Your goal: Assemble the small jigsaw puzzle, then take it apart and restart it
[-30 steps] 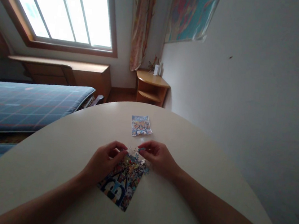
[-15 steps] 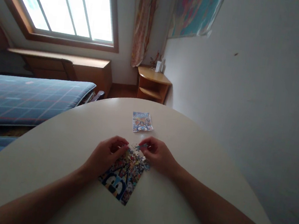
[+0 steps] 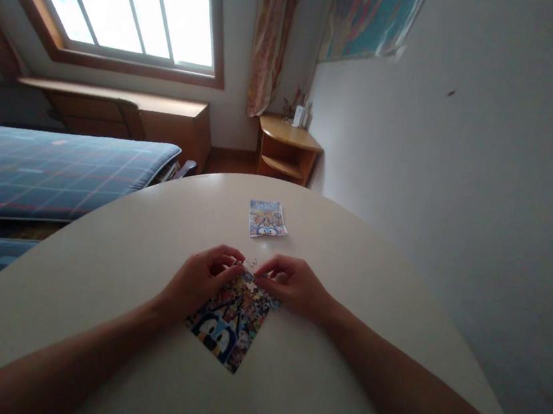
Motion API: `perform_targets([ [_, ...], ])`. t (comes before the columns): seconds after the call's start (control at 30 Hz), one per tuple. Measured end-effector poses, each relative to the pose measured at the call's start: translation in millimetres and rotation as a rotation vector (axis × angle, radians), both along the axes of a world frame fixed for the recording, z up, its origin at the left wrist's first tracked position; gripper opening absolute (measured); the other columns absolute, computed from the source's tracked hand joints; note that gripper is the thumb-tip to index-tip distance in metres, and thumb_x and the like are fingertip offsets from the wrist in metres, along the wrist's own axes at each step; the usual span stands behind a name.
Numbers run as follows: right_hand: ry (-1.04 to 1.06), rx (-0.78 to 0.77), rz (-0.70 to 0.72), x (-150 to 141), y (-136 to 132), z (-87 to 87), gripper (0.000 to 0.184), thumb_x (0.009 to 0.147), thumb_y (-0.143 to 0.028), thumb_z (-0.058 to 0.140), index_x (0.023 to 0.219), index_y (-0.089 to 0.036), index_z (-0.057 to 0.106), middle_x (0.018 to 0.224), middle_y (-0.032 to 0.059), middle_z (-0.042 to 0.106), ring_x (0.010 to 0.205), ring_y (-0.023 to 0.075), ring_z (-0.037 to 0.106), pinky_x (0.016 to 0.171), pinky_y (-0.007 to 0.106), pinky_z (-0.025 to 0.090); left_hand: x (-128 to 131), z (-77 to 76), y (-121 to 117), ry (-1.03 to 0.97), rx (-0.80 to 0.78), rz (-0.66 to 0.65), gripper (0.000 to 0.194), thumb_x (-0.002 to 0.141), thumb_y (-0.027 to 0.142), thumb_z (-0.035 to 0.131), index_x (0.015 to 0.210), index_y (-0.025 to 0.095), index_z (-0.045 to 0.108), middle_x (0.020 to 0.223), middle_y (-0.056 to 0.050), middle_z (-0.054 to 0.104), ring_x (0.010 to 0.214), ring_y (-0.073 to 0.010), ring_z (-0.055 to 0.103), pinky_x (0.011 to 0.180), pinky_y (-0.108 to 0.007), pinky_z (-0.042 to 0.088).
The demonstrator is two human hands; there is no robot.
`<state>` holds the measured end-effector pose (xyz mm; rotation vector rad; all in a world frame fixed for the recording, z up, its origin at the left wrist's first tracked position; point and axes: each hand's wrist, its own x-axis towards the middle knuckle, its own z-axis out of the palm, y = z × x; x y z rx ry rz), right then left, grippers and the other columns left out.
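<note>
A partly assembled jigsaw puzzle [image 3: 225, 332] lies slanted on the white table, a blue cartoon dog's face at its near end. My left hand [image 3: 205, 275] rests along the puzzle's upper left edge, thumb and index finger pinched on what looks like a small puzzle piece. Opposite it, my right hand [image 3: 299, 289] is closed, its fingertips on a light puzzle piece [image 3: 249, 276] at the puzzle's far edge. Both sets of fingertips nearly meet there. Some loose pieces lie just beyond and under the right hand, partly hidden by the fingers.
A creased picture sheet [image 3: 267, 219] with the same dog design lies farther back on the round white table [image 3: 152, 232]. Left of the table is a blue plaid mattress [image 3: 69, 168]. A wooden corner shelf [image 3: 290, 135] stands behind, and a white wall [image 3: 460, 189] runs along the right.
My right fingertips have moved slightly left and down, closer to the left hand and the puzzle's far edge. The view has tilted slightly, shifting the room up and right.
</note>
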<state>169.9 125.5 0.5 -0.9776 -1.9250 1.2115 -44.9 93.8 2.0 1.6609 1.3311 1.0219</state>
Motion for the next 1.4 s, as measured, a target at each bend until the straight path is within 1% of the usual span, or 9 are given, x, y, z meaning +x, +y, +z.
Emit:
perform_targets([
  [0.17,0.007,-0.012,0.049,1,0,0.8,0.026,0.078,-0.041,0.074,0.087,-0.017,0.075,0.065,-0.0005,0.064,0.054,0.0079,0.047,0.051,0.021,0.037,0,0.7,-2,0.078,0.011,-0.048,0.028,0.083,0.044,0.064,0.098,0.021,0.067,0.074,-0.002,0.073,0.066,-0.0185,0.068,0.059,-0.026,0.052],
  [0.27,-0.014,-0.003,0.067,1,1,-0.8,0.024,0.078,-0.040,0.074,0.088,-0.018,0.075,0.062,-0.0017,0.064,0.052,0.0075,0.046,0.053,0.021,0.040,1,1.8,-2,0.095,0.018,-0.059,0.030,0.083,0.045,0.064,0.100,0.021,0.067,0.077,-0.002,0.073,0.069,-0.0196,0.069,0.062,-0.027,0.055],
  [0.47,0.065,0.009,0.036,1,3,-6.0,0.024,0.085,-0.038,0.067,0.093,-0.016,0.073,0.086,0.0067,0.073,0.076,0.0162,0.065,0.067,0.028,0.051,2,1.0,-2,0.036,0.000,-0.034,0.024,0.084,0.042,0.063,0.095,0.021,0.066,0.081,-0.003,0.076,0.070,-0.0193,0.070,0.059,-0.026,0.053],
  [0.6,0.061,0.038,0.043,1,4,-6.1,0.019,0.086,-0.034,0.066,0.091,-0.017,0.073,0.089,0.0068,0.073,0.083,0.0179,0.067,0.074,0.030,0.053,2,-0.1,-1,0.005,-0.028,-0.042,0.024,0.085,0.043,0.064,0.094,0.021,0.063,0.080,-0.003,0.076,0.066,-0.0182,0.069,0.056,-0.025,0.050],
  [0.77,0.025,0.185,0.026,-1,1,1.4,0.018,0.086,-0.034,0.067,0.094,-0.019,0.073,0.103,0.0082,0.070,0.093,0.0190,0.066,0.080,0.032,0.052,2,2.5,-2,-0.077,-0.071,-0.041,0.025,0.085,0.043,0.063,0.093,0.020,0.057,0.070,0.000,0.073,0.063,-0.0181,0.068,0.055,-0.024,0.049],
  [0.93,-0.168,0.278,-0.035,-5,-5,5.9,0.020,0.081,-0.036,0.075,0.093,-0.021,0.073,0.090,0.0050,0.072,0.087,0.0200,0.065,0.083,0.034,0.049,2,2.7,-3,-0.096,-0.054,-0.079,0.021,0.084,0.039,0.065,0.086,0.020,0.055,0.071,0.000,0.074,0.065,-0.0170,0.068,0.058,-0.024,0.049],
  [1.07,-0.139,0.298,-0.050,-6,-7,5.3,0.008,0.083,-0.027,0.071,0.089,-0.022,0.072,0.087,0.0027,0.073,0.084,0.0175,0.066,0.082,0.031,0.049,1,1.7,-3,-0.053,-0.019,-0.078,0.019,0.085,0.037,0.064,0.085,0.020,0.057,0.069,0.001,0.072,0.062,-0.0151,0.066,0.055,-0.022,0.046],
  [1.27,-0.144,0.293,-0.108,-6,-7,5.4,0.008,0.085,-0.025,0.068,0.090,-0.021,0.070,0.088,0.0011,0.073,0.081,0.0161,0.066,0.076,0.028,0.047,1,1.1,-2,-0.108,-0.057,-0.102,0.024,0.088,0.042,0.060,0.099,0.020,0.059,0.080,-0.002,0.076,0.072,-0.0185,0.072,0.061,-0.025,0.053],
  [1.4,-0.168,0.268,-0.121,-5,-7,5.9,0.007,0.085,-0.024,0.065,0.090,-0.020,0.069,0.085,0.0000,0.073,0.068,0.0132,0.062,0.068,0.026,0.047,1,-0.3,0,-0.128,-0.100,-0.109,0.026,0.089,0.043,0.060,0.101,0.020,0.060,0.084,-0.003,0.076,0.074,-0.0204,0.073,0.059,-0.026,0.055],
])
